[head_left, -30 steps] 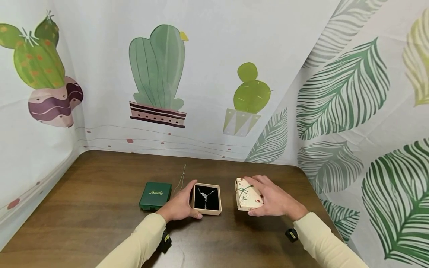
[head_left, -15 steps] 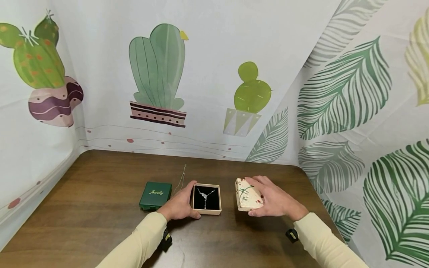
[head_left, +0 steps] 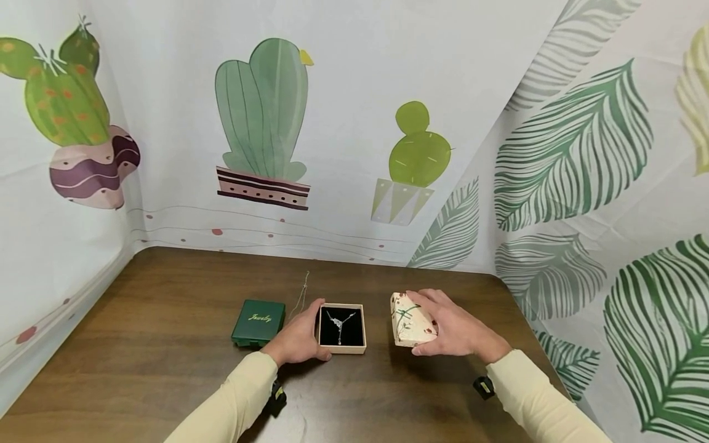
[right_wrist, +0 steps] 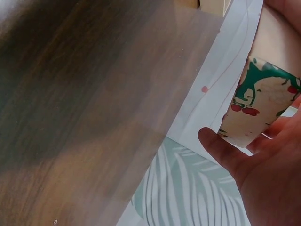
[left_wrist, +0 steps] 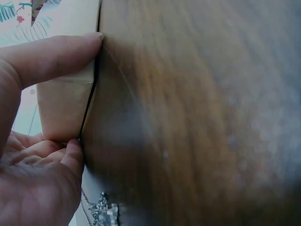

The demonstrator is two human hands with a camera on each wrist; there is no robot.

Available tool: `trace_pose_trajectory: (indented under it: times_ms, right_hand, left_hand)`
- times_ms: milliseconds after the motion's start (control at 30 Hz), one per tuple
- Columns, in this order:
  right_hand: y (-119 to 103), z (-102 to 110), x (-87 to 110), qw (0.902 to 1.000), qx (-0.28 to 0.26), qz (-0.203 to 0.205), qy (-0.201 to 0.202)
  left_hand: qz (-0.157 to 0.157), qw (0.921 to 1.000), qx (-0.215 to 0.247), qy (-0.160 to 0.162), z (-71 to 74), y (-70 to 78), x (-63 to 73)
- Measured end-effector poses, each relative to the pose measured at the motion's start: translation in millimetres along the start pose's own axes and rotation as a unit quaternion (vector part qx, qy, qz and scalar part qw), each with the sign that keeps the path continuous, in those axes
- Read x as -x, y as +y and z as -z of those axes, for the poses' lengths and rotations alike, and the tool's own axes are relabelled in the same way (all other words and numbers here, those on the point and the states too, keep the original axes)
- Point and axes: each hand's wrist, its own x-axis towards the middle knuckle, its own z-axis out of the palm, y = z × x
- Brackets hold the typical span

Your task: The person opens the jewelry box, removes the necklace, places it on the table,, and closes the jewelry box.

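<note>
My left hand [head_left: 296, 337] grips a small cream box [head_left: 343, 351] at its left side, thumb at the near edge and fingers at the far edge. Inside, on black padding, lies a silver necklace [head_left: 338, 323]. To the right, my right hand [head_left: 455, 326] holds the cream lid [head_left: 408, 325] with a red and green floral print, tilted over its shadow. In the left wrist view, thumb and fingers span the plain box side [left_wrist: 66, 113]. A sparkling pendant [left_wrist: 106, 214] shows low beside the hand. The right wrist view shows the lid's printed side [right_wrist: 263, 103] between thumb and fingers.
A closed green box [head_left: 258, 322] with gold "Jewelry" lettering stands left of my left hand. Behind that hand a thin chain [head_left: 302, 296] lies on the brown wooden table [head_left: 183, 289], partly hidden. Cactus and leaf printed cloth [head_left: 343, 123] hangs around the table.
</note>
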Motion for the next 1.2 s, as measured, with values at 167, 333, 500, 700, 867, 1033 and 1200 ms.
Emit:
trace_pose_trajectory:
  times_ms: [167, 333, 500, 700, 867, 1033, 1200]
  right_hand:
    - [-1, 2, 1.1, 1.0, 0.0, -0.003, 0.002]
    - [0, 3, 3.4, 1.0, 0.001, -0.006, 0.003]
    - [4, 3, 5.5, 1.0, 0.002, -0.008, 0.002]
    - [5, 5, 8.5, 0.9998, -0.005, -0.017, 0.0]
    - [6, 6, 10.8, 0.9994, -0.008, -0.03, -0.012]
    - [8, 6, 11.9, 0.9994, -0.007, -0.033, -0.011]
    - [11, 6, 13.8, 0.9995, -0.01, -0.03, -0.005]
  left_hand:
    - [0.003, 0.9999, 0.008, 0.006, -2.4, 0.1, 0.3]
    - [0.009, 0.9999, 0.007, 0.006, -3.1, -0.9, -0.4]
    - [0.009, 0.9999, 0.008, 0.006, -2.7, 0.2, 1.0]
    - [0.009, 0.9998, 0.019, 0.0, -1.9, 0.5, 1.4]
    - [0.006, 0.9996, 0.026, -0.009, -1.2, 0.8, 1.4]
    - [0.012, 0.9995, 0.029, -0.004, -1.1, 1.4, 1.3]
    - [0.012, 0.9996, 0.027, 0.003, -0.3, 2.4, 3.2]
